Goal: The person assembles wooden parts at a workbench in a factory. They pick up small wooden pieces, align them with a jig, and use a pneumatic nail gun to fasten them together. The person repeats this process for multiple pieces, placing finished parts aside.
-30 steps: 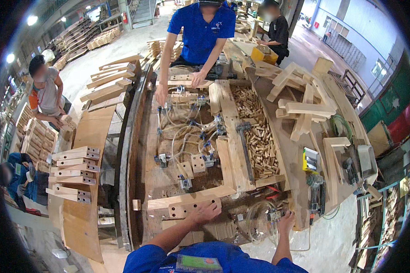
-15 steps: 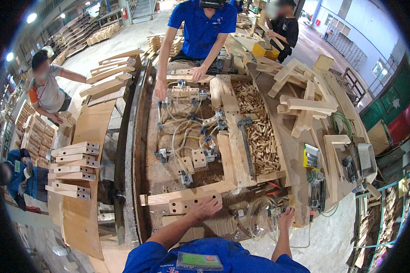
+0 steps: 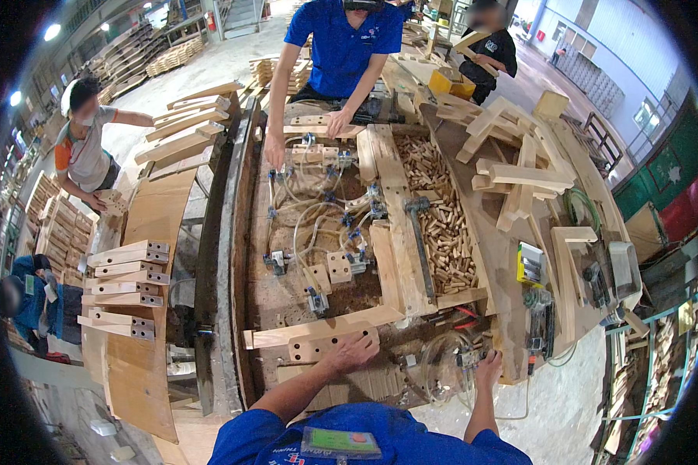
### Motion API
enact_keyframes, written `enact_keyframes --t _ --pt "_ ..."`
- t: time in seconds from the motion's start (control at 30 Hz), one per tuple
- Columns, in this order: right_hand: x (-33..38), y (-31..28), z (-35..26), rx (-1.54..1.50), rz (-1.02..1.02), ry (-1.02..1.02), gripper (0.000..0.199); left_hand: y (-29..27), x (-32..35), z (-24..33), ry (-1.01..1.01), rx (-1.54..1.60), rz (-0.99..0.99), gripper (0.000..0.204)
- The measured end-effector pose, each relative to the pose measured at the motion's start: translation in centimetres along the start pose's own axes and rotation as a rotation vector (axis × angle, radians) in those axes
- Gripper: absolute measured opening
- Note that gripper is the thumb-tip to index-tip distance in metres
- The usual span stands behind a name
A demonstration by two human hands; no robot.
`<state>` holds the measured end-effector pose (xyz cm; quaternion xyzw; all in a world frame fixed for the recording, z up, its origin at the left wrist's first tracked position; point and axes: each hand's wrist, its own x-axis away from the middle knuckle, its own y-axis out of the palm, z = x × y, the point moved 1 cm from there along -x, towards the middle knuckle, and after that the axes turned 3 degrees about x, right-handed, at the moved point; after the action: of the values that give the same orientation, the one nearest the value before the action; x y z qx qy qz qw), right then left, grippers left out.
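My left hand point(image 3: 351, 353) lies with fingers extended over a pale wooden block point(image 3: 312, 348) with drilled holes, near the bench's front. Along the block's far side runs a long wooden bar point(image 3: 318, 327), its right end meeting another bar point(image 3: 388, 267) at a corner. A small end piece point(image 3: 248, 339) sits at the long bar's left end. To the right, my right hand point(image 3: 488, 370) has its fingers closed at a small air valve point(image 3: 468, 357) with clear hoses; the exact grip is partly hidden.
Clamps with hoses point(image 3: 318, 302) fill the bench's middle. Right of them are a hammer point(image 3: 419, 248) and a bin of dowels point(image 3: 442, 225). Joined wooden parts point(image 3: 527, 178) and a power tool point(image 3: 537, 325) lie farther right. Opposite, a co-worker's hands point(image 3: 339, 122) touch wooden parts.
The gap between the small end piece and the long bar has closed, the end piece shifting right. My hands stay nearly in place. A person at far left and one at back right have shifted.
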<state>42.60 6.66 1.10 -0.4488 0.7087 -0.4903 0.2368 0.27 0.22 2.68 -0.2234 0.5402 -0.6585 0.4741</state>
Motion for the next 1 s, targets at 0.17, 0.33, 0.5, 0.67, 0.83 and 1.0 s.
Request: enact_keyframes --t 0.17,0.33,0.5,0.67,0.83,1.0 --pt "0.09 0.04 0.13 0.057 0.064 -0.023 0.04 0.26 0.02 -0.12 -0.009 0.057 -0.026 0.015" --pt "0.16 0.24 0.08 0.06 0.099 -0.062 0.036 0.48 0.08 -0.18 -0.037 0.13 -0.09 0.015" --pt "0.11 0.22 -0.15 0.065 0.106 -0.068 0.034 0.77 -0.01 -0.37 -0.041 0.092 -0.161 0.016" --pt "-0.14 0.08 -0.13 0.054 0.055 -0.032 0.035 0.43 -0.09 -0.3 -0.015 0.079 -0.113 0.016" --pt "0.04 0.05 -0.44 0.057 0.048 -0.052 0.035 0.59 0.03 -0.42 0.017 0.044 -0.045 0.018" --pt "-0.2 0.31 -0.06 0.094 0.122 -0.058 0.032 0.62 -0.05 -0.2 0.015 0.012 -0.002 0.019"
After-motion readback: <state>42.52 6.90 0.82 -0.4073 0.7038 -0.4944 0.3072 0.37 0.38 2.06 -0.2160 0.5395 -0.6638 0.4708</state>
